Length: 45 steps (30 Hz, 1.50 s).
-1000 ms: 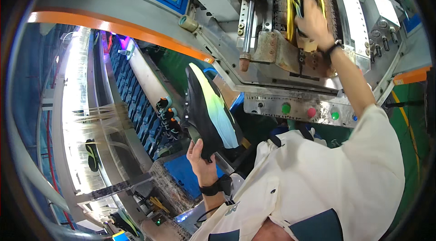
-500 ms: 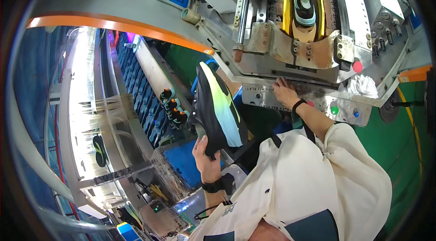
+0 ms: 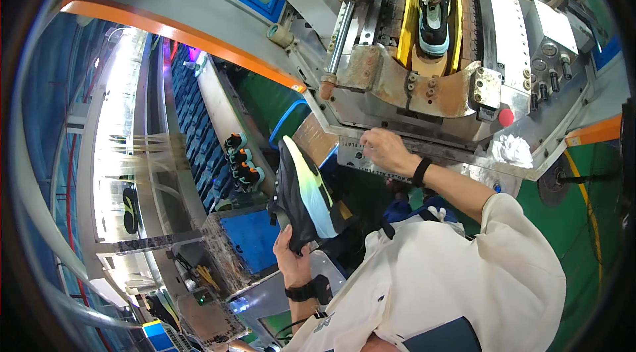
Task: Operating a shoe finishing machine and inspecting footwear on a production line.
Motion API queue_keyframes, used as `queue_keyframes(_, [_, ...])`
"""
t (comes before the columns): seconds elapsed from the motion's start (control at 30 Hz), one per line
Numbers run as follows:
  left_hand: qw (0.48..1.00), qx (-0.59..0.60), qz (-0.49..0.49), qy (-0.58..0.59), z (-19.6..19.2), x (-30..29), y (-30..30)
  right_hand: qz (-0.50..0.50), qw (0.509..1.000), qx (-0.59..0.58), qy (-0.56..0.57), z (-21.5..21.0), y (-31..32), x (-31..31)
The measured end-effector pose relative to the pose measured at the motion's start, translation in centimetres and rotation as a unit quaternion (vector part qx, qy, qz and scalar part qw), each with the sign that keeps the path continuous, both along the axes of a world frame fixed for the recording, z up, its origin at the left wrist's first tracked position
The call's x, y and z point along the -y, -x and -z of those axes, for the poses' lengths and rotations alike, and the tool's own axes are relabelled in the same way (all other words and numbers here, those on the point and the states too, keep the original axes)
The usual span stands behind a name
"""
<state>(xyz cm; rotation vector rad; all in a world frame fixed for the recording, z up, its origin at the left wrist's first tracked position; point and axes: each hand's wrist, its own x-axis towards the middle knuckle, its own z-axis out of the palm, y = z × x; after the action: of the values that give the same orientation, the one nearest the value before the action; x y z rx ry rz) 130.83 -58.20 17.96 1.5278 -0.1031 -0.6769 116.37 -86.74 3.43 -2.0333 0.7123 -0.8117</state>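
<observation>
Running shoe: black upper, sole fading from yellow-green to light blue; held up, tilted, left of the press machine.
Left hand: grasps this shoe at its near, apparently heel, end.
Right hand: fingers curled, at the machine's near edge by the control panel; whether it grips anything cannot be told.
Second shoe: in the machine, far right, between yellow strips.
Handling: probably light, upper pliant, sole springy, hardly fragile.
Hold: heel, likely the stiffest part.
</observation>
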Motion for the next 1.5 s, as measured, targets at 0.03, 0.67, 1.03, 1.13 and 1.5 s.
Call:
queue_keyframes(0.03, [0.995,0.093,0.003,-0.043,0.6,-1.7,0.5,-0.025,0.999,0.007,-0.021,-0.2,-0.5,-0.7])
queue_keyframes(0.67, [0.834,-0.185,-0.514,0.072,3.9,-29.9,12.5,-0.369,0.929,-0.032,-0.008,-15.6,-28.2,-8.7])
queue_keyframes(1.03, [0.694,-0.034,-0.708,-0.124,18.7,-54.7,10.9,-0.54,0.825,0.077,0.148,-32.5,-46.4,-36.0])
queue_keyframes(1.13, [0.627,-0.127,-0.667,-0.382,28.1,-61.7,11.9,-0.583,0.777,0.101,0.214,-38.4,-49.7,-43.8])
queue_keyframes(1.5, [0.72,0.119,-0.646,-0.223,14.1,-56.2,-2.1,-0.407,0.325,0.395,0.757,-44.8,-62.6,-76.1])
